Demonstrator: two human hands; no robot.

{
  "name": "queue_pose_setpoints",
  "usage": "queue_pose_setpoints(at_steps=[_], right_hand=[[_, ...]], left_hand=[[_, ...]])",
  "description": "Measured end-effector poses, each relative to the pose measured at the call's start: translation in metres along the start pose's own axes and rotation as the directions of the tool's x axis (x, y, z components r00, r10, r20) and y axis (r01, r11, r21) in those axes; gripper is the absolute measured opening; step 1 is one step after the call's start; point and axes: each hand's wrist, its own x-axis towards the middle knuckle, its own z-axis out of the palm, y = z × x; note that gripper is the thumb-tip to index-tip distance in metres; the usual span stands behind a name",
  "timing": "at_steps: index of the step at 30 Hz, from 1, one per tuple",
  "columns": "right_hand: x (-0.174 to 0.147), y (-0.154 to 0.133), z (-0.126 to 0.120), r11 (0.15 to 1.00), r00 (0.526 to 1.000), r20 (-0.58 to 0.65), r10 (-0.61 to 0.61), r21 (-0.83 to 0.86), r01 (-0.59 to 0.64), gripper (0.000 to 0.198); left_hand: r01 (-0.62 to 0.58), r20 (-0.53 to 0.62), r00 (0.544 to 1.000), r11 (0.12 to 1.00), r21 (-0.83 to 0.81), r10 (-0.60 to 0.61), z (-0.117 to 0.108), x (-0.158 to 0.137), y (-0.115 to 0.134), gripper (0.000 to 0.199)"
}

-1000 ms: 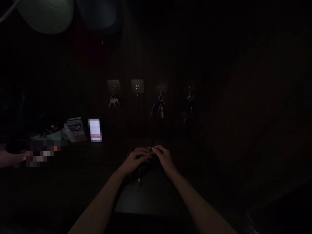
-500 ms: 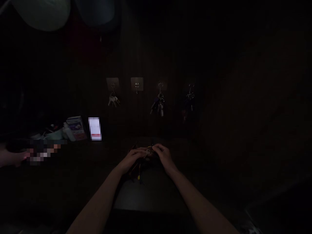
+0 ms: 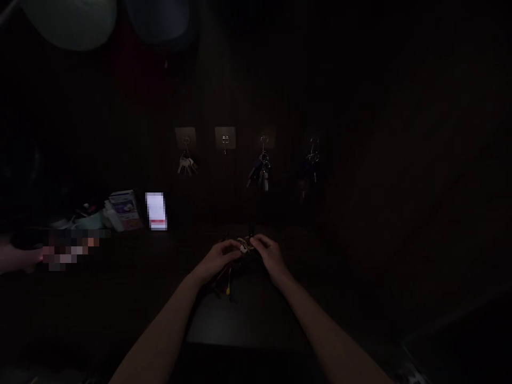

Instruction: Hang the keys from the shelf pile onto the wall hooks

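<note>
In dim light, a tangle of thin cords or wires (image 3: 245, 244), some yellow and some dark, lies between my two hands over the dark tabletop. A small pale piece shows in its middle. My left hand (image 3: 218, 258) is closed on the tangle's left side, thumb and fingers pinched near the pale piece. On the other side, my right hand (image 3: 270, 255) pinches the cords between thumb and fingers, beside a dark upright end. Loose strands hang below my left hand, one with a yellow tip (image 3: 228, 290). Exactly what the bundle is cannot be made out.
Several keys (image 3: 186, 164) hang from wall hooks behind the table. A lit screen (image 3: 156, 211) stands at the back left, beside small boxes (image 3: 126, 209). Another person's hand (image 3: 20, 260) reaches in from the left with a blurred-out thing. Caps (image 3: 72, 24) hang above.
My left fingers have drawn back and bent from lying across the tangle, so more yellow strands and the pale piece show. My right hand has barely moved.
</note>
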Motion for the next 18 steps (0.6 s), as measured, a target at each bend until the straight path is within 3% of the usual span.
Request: queue_pose_setpoints(at_steps=[10,18], right_hand=[[0.002,0.003,-0.002,0.998,0.999,-0.050,0.017,0.056,-0.015,0.026],[-0.004,-0.008,0.003,1.000,0.998,0.067,-0.011,0.029,0.009,0.025]], left_hand=[[-0.013,0.033,0.999,1.000,-0.009,0.013,-0.002,0.002,-0.007,0.033],[-0.126,-0.134,0.980,0.982,0.140,0.145,0.000,0.003,-0.004,0.033]])
